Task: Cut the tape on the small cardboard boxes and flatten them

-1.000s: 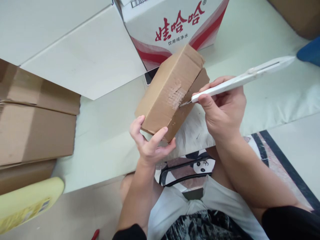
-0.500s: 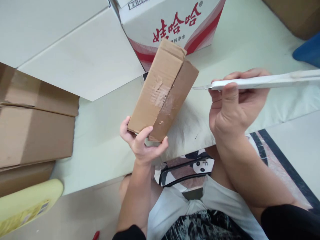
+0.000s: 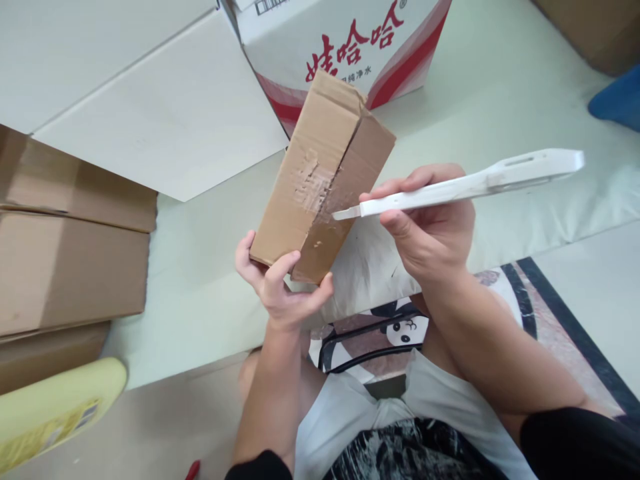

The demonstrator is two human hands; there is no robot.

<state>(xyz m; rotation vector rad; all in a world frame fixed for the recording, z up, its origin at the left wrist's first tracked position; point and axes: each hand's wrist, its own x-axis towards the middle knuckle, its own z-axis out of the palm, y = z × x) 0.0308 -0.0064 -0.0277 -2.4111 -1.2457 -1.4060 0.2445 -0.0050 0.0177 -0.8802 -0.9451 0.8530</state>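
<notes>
A small brown cardboard box (image 3: pixel 305 167) is held tilted above the pale table covering, its surface scuffed near the long seam. My left hand (image 3: pixel 285 287) grips it by the near end, fingers spread around the edges. In my right hand (image 3: pixel 430 227) is a white scalpel-like knife (image 3: pixel 450 190), pinched between thumb and fingers. Its short blade points left and overlaps the box beside the seam; whether it touches the cardboard I cannot tell.
A white and red carton (image 3: pixel 345 47) stands behind the small box, with a large white box (image 3: pixel 165 133) to its left. Brown cartons (image 3: pixel 75 267) are stacked at the left, near a yellow bottle (image 3: pixel 65 413). A blue object (image 3: pixel 617 100) sits at the far right.
My right hand has moved left with the knife, bringing the blade from beside the box to over its seam. The box in my left hand has shifted slightly left.
</notes>
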